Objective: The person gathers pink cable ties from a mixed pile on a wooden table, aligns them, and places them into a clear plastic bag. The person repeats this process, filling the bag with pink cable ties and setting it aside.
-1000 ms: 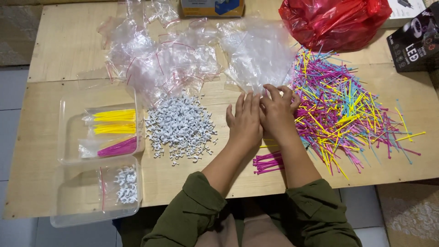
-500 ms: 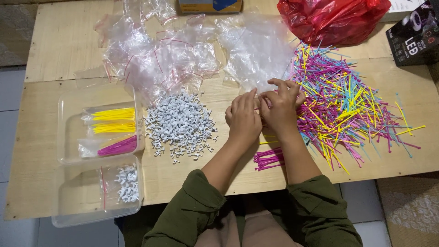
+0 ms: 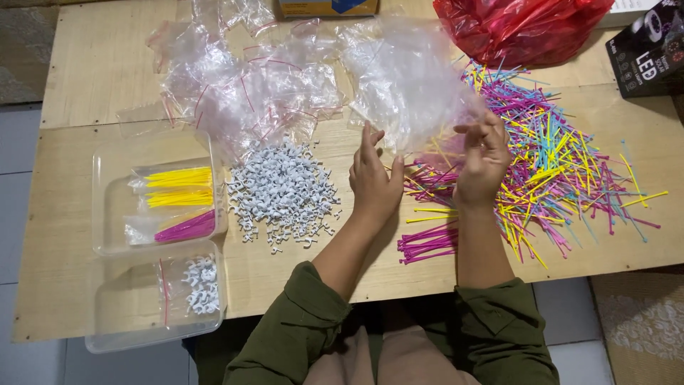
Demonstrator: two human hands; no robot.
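Note:
My left hand (image 3: 374, 182) and my right hand (image 3: 486, 158) are raised a little above the wooden table (image 3: 85, 71), apart from each other. Each pinches the lower edge of a clear plastic bag (image 3: 410, 82), which spreads between them and lies back over the table. Under and to the right of my right hand is a loose heap of coloured thin ties (image 3: 563, 160) in pink, yellow, blue and green. A bundle of pink ties (image 3: 426, 246) lies near the front edge between my forearms. Left of my left hand is a pile of small white clips (image 3: 283, 189).
Small clear zip bags (image 3: 242, 89) are heaped at the back. Two clear trays sit at left: one (image 3: 107, 207) holds bagged yellow and pink ties, the other (image 3: 121, 314) a bag of white clips. A red plastic bag (image 3: 520, 25) and a black box (image 3: 652, 50) stand back right.
My hands were pressed together on the table by the bag's edge. They have since lifted and moved apart, drawing the clear bag's edge open between them.

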